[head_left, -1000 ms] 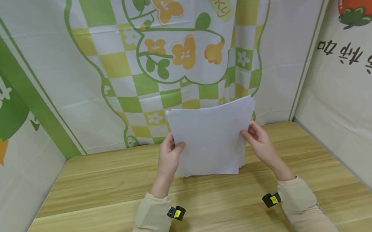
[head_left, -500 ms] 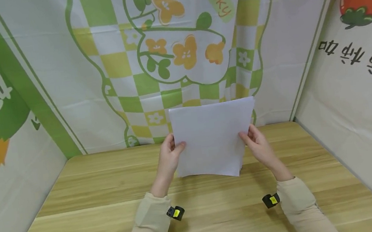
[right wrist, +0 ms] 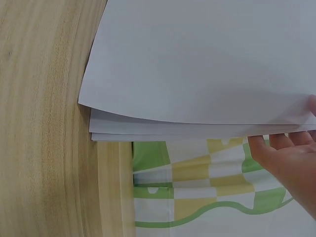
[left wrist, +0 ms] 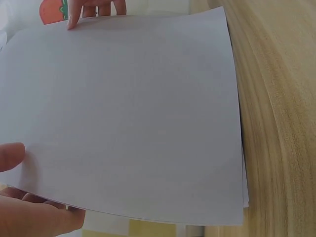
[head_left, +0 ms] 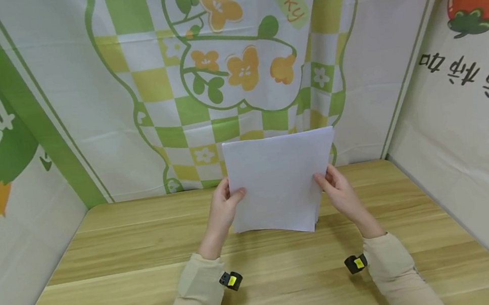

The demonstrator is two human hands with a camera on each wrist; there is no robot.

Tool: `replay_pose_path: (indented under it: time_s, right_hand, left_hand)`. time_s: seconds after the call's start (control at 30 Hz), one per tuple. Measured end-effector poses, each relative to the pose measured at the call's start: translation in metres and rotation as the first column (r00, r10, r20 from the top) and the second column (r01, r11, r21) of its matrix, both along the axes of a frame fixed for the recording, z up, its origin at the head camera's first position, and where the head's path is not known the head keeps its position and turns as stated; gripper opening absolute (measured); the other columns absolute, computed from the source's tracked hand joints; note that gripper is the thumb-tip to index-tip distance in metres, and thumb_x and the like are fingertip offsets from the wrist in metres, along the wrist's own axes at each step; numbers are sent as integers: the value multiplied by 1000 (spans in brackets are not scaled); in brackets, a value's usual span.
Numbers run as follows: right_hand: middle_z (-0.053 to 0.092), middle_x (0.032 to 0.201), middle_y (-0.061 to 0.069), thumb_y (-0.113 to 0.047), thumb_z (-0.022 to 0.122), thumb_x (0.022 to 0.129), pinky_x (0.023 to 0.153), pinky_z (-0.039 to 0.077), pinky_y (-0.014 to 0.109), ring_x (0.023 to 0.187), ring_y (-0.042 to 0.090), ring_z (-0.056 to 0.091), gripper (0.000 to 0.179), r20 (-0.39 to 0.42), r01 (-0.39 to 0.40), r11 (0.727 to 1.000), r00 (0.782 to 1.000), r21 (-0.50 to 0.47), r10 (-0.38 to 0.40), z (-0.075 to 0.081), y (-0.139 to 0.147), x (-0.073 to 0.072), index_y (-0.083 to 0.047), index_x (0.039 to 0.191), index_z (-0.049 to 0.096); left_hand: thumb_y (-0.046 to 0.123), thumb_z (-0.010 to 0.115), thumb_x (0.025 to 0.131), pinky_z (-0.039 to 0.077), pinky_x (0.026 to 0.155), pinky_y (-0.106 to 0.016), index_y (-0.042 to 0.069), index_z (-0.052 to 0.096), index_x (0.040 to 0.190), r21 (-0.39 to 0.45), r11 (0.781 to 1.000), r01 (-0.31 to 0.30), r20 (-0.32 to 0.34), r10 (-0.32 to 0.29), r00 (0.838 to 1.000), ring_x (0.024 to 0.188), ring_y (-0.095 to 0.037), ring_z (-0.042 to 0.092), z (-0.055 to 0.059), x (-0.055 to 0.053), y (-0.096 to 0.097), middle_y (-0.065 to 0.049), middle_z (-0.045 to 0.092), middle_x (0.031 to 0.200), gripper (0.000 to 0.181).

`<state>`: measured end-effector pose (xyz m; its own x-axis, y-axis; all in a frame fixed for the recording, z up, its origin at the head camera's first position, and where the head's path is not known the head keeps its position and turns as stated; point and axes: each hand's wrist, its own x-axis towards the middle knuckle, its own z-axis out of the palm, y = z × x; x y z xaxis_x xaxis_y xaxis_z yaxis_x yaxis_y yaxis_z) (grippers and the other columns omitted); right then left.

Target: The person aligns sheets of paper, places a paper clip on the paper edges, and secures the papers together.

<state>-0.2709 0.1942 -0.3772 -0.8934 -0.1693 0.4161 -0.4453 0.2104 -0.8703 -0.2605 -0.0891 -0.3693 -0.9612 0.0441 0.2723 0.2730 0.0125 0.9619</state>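
Note:
A stack of white paper sheets [head_left: 280, 183] stands nearly upright over the wooden table, its lower edge close to the tabletop. My left hand [head_left: 222, 202] grips its left side, thumb on the front and fingers behind. On the opposite side my right hand [head_left: 339, 186] pinches the stack the same way. In the right wrist view the paper sheets [right wrist: 197, 64] are slightly fanned, several edges showing at the lower corner. The left wrist view has the front sheet [left wrist: 133, 113] blank and gently bowed, with a sheet behind peeking past one corner.
The wooden table [head_left: 289, 289] spreads beneath both forearms. A checkered green and yellow curtain [head_left: 194, 113] hangs right behind the paper. Printed cloth walls stand at the left [head_left: 6, 151] and right [head_left: 468, 145]. Black wrist cameras are strapped on each sleeve.
The sheets at the top and right edges have come closer into line, and the stack looks neater. The right hand has shifted slightly inward; during the last half second almost nothing moves.

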Motion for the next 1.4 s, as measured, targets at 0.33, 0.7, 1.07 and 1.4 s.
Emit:
replay_pose_path:
  time_s: [0.33, 0.7, 1.07, 1.4]
  right_hand:
    - [54, 124, 28, -16, 45, 101, 85, 48, 18, 100, -1, 57, 42, 16, 12, 1000, 1000, 1, -12, 0, -2, 0, 4, 137, 39]
    - [53, 128, 26, -17, 46, 101, 87, 47, 18, 104, 1, 55, 43, 32, -6, 1000, 999, 8, 5, -4, -1, 0, 3, 138, 38]
    - [51, 125, 31, -4, 51, 97, 84, 46, 14, 100, -2, 56, 43, 25, -20, 1000, 999, -21, 20, -7, -5, -1, 8, 135, 37]
    - [50, 127, 31, -3, 50, 96, 86, 47, 14, 101, -2, 55, 44, 1, -28, 999, 1000, -16, 28, -9, -4, -4, 8, 136, 36]
  left_hand:
    - [-2, 54, 90, 40, 100, -40, 0, 50, 132, -13, 1000, 5, -23, -5, 1000, 117, -26, 51, -5, -2, 0, -19, 56, 130, 42]
    - [-3, 53, 89, 35, 106, -46, -5, 48, 130, -11, 1000, 3, -16, -3, 1000, 122, -30, 48, -10, -3, 3, -21, 53, 131, 42]
    - [3, 49, 93, 31, 110, -46, -3, 45, 134, 44, 999, -3, 24, 2, 1000, 125, -33, 46, -14, -3, 7, -22, 52, 133, 42]
    - [2, 43, 96, 25, 114, -46, -7, 42, 134, 101, 994, -30, -15, 32, 999, 132, -34, 39, -18, -2, 13, -23, 46, 140, 39]
